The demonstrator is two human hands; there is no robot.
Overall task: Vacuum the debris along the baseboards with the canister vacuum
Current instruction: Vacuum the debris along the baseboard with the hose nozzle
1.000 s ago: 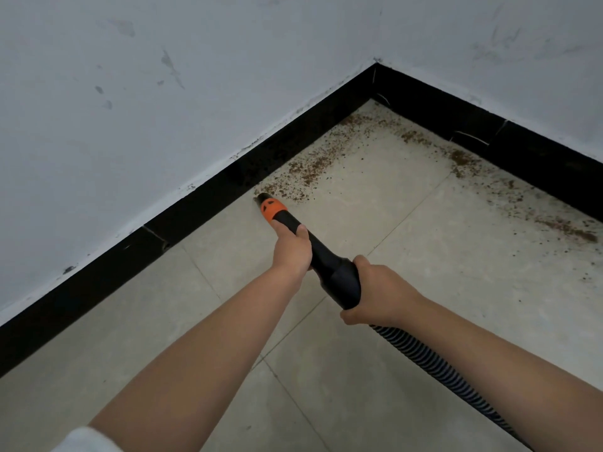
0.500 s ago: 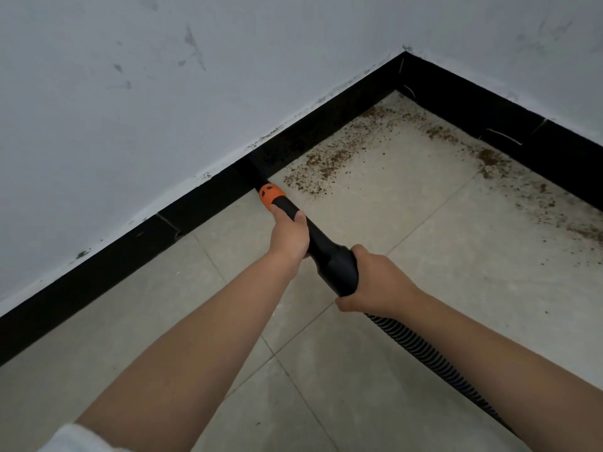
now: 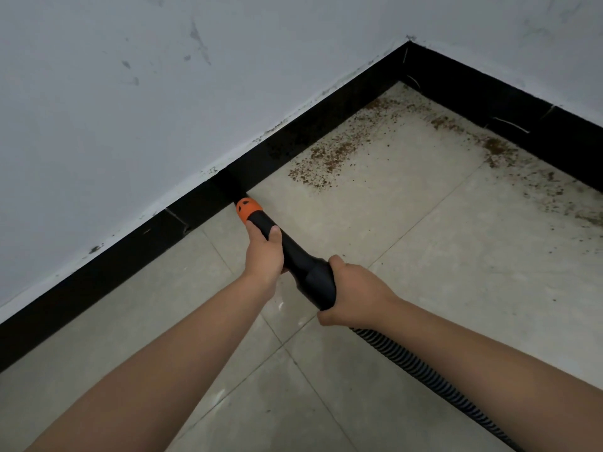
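Observation:
I hold a black vacuum nozzle (image 3: 293,252) with an orange collar (image 3: 248,208). Its dark tip points at the foot of the black baseboard (image 3: 107,275) on the left wall and is hard to tell from it. My left hand (image 3: 263,252) grips the nozzle just behind the collar. My right hand (image 3: 354,293) grips the thick rear end, where the ribbed hose (image 3: 421,363) runs off to the lower right. Brown debris (image 3: 329,158) lies on the floor along the baseboard beyond the tip, towards the corner. The canister is out of view.
A second black baseboard (image 3: 522,112) runs along the right wall from the corner (image 3: 408,47), with more brown debris (image 3: 496,148) scattered beside it. The floor is pale tile (image 3: 440,265) with thin grout lines. The white walls carry scuff marks.
The nozzle tip has gone from the near edge of the debris patch to the baseboard's foot, a little short of the patch. Both hands keep their grip. The view has shifted.

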